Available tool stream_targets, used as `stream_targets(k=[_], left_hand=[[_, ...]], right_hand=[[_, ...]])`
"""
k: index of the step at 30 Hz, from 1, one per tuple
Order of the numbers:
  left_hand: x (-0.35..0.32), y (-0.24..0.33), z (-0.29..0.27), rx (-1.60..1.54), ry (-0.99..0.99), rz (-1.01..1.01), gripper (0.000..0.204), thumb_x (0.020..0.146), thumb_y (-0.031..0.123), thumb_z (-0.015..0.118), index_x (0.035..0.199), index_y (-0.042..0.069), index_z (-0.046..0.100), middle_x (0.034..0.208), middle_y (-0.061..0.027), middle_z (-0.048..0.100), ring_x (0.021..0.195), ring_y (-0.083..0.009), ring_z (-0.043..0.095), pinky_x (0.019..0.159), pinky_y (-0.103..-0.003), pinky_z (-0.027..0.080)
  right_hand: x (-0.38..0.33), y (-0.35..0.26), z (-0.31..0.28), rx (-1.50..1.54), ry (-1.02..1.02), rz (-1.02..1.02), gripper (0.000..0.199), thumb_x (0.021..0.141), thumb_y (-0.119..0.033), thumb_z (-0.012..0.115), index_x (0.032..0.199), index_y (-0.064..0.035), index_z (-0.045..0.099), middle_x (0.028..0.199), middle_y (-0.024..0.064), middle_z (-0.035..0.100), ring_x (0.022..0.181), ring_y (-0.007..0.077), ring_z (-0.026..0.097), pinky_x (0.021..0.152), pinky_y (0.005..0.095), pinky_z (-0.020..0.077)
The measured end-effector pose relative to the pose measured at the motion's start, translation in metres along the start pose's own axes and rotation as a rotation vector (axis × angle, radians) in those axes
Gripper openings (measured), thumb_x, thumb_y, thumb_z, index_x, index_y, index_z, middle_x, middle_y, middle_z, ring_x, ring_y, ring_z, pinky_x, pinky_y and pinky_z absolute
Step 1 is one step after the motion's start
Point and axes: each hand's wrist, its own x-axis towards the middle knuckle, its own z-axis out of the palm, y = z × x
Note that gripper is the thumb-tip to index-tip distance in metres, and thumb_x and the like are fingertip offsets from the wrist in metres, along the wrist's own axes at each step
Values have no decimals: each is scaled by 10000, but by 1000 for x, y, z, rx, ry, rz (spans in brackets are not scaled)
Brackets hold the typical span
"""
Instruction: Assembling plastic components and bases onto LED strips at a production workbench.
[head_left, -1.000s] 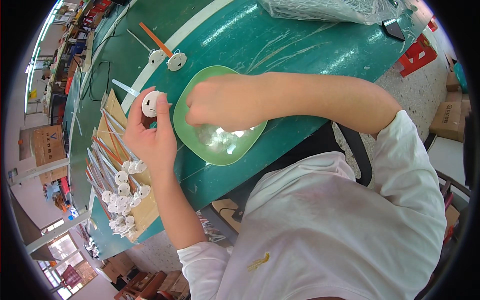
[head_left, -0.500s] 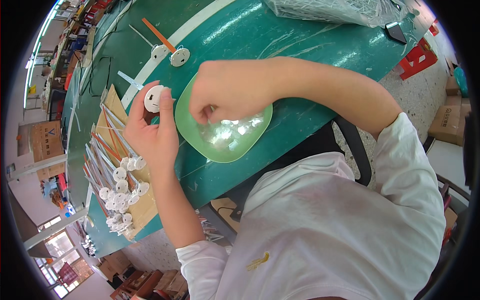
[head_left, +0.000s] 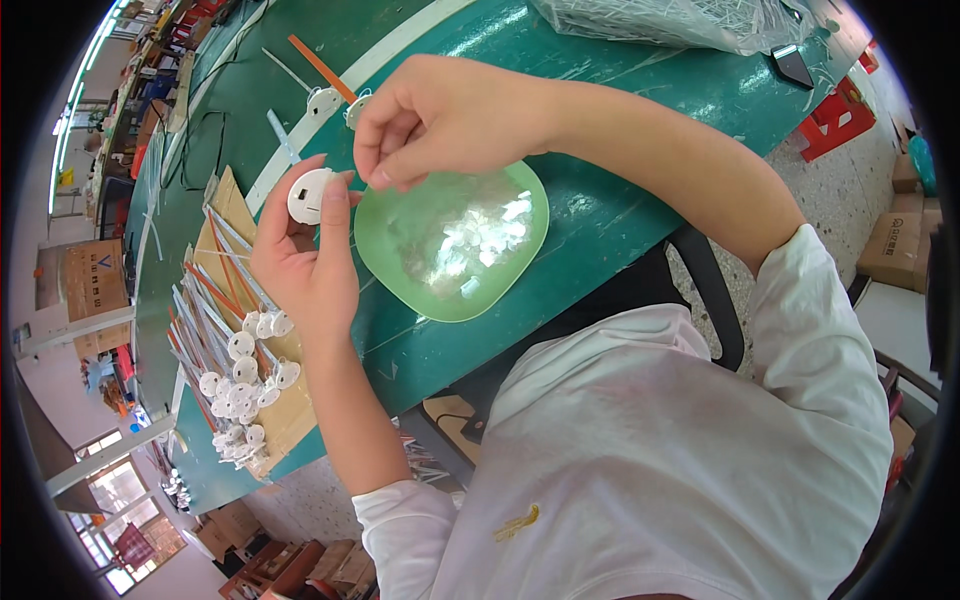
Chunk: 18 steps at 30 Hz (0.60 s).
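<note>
My left hand (head_left: 305, 265) grips a white round disc (head_left: 311, 196) by its edge, with a small dark slot near its middle. A pale blue strip (head_left: 283, 135) sticks up just behind that hand. Over the far left rim of a green bowl (head_left: 390, 293), my right hand (head_left: 425, 120) is closed in a pinch; whatever sits between its fingertips is too small to make out. Small clear, shiny flakes (head_left: 470, 240) lie in the bowl. Beyond my right hand is another white disc (head_left: 357, 110), partly hidden, with an orange strip (head_left: 322, 68).
Many white discs with strips (head_left: 240, 390) are piled on cardboard (head_left: 290, 425) at the left of the green table (head_left: 430, 365). A further disc (head_left: 323, 102) lies at the back. A clear plastic bag (head_left: 670, 25) and a black object (head_left: 791, 66) are at the far right.
My right hand has lifted out of the bowl and moved up, away from the flakes. The left hand still holds the disc almost in place; the strip behind it stands steeper.
</note>
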Motion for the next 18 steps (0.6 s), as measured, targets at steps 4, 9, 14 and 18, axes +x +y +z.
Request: stream_targets(k=[4,9,14,18], left_hand=[[-3,5,3,-104,-51,11,391,946,83,636,1315,-15,552,1096,-120,681,927,-150,671,838,-272,518],[-4,4,9,-226,-44,50,501,991,93,535,1464,6,398,1256,-157,614,1027,-174,638,899,-304,499],[-4,14,15,-167,-2,101,544,998,93,508,1497,-13,317,1318,-196,583,1102,-219,638,928,-339,499],[-4,9,10,-188,-10,121,542,985,76,534,1479,-23,334,1310,-217,587,1112,-240,645,923,-350,510]], right_hand=[[0,0,2,254,84,81,125,910,-108,663,968,0,686,851,49,711,810,111,682,742,259,556],[-1,-8,10,250,190,-14,120,949,-106,627,996,2,649,932,76,700,868,119,676,740,272,558],[1,3,18,288,280,-146,79,984,-96,558,1005,-21,548,985,87,681,901,133,664,749,284,538],[0,1,19,88,176,-118,95,979,-97,554,1015,-43,484,942,87,682,848,150,665,695,296,506]])
